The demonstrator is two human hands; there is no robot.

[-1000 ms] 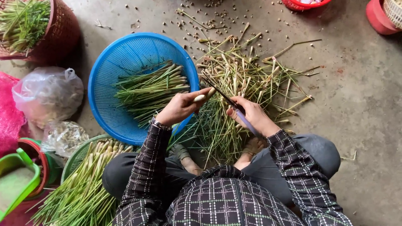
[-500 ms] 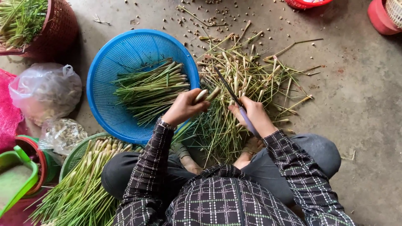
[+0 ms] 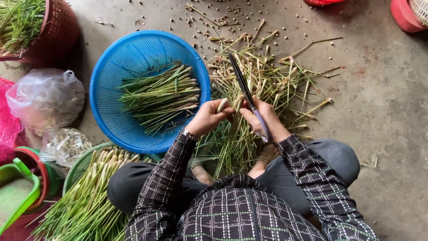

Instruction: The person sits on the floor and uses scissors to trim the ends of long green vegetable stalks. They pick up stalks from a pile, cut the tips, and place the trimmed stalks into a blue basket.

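My left hand (image 3: 208,118) grips a pale green stalk (image 3: 222,105) by its thick end, just right of the blue basket (image 3: 107,80). My right hand (image 3: 266,119) holds a knife (image 3: 244,87) with a purple handle, its dark blade pointing up and away over the pile of trimmed leaves (image 3: 267,85). Both hands meet above the scraps between my knees. Trimmed stalks (image 3: 162,96) lie in a bundle inside the blue basket.
A green basket of untrimmed stalks (image 3: 89,192) sits by my left knee. Clear plastic bags (image 3: 47,100) lie at the left. A dark red basket (image 3: 58,31) stands top left; a green scoop (image 3: 18,187) bottom left. Small cut bits litter the concrete floor (image 3: 383,102).
The knife blade has swung from lying across the stalk to pointing upward. My hands have drawn together on the stalk.
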